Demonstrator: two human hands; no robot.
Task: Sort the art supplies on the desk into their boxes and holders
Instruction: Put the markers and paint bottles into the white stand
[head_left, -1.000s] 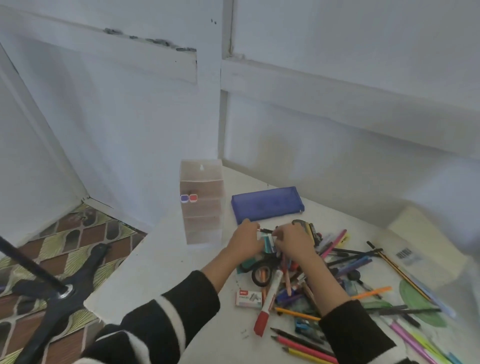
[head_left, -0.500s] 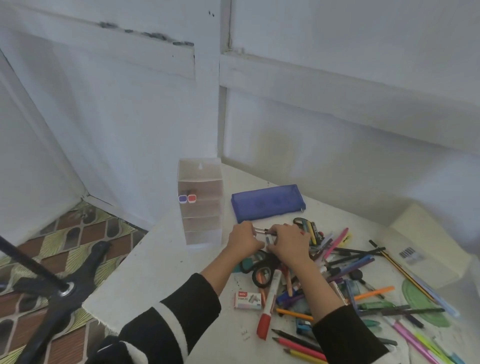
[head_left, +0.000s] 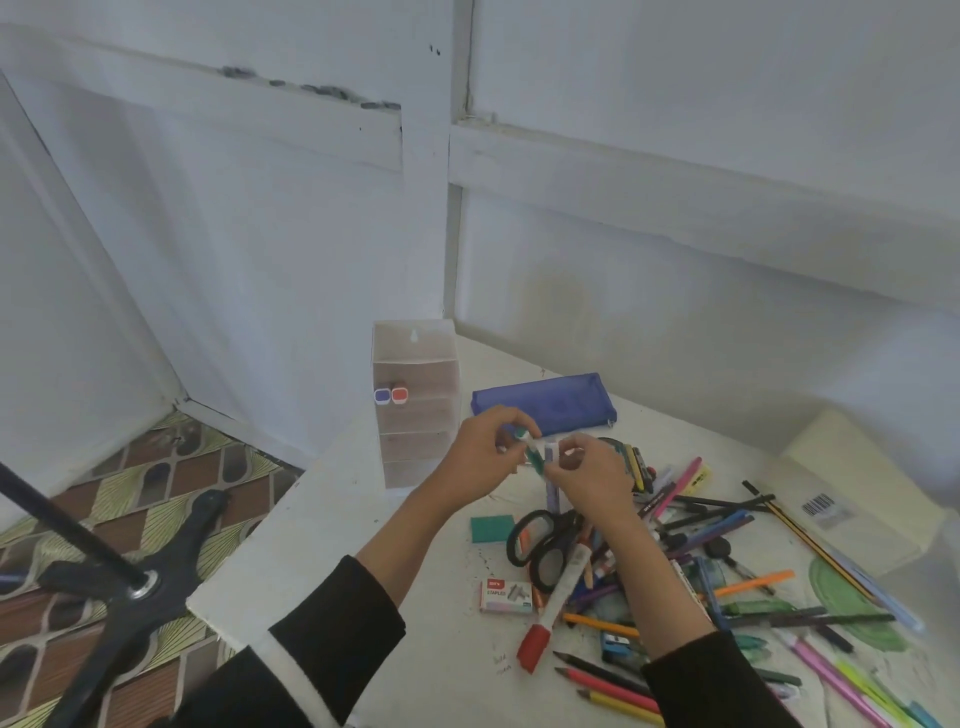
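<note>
My left hand (head_left: 480, 457) pinches one end of a little green pen (head_left: 533, 458). My right hand (head_left: 589, 480) pinches beside it, up over the desk (head_left: 322, 561). It seems light, hard and slippery, so I'd grip its middle.

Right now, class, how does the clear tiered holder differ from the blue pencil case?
The clear tiered holder stands upright; the blue pencil case lies flat. The holder is see-through with open shelves; the case is solid blue. The holder carries two small pieces; the case shows none. Both sit on the white desk.
</note>
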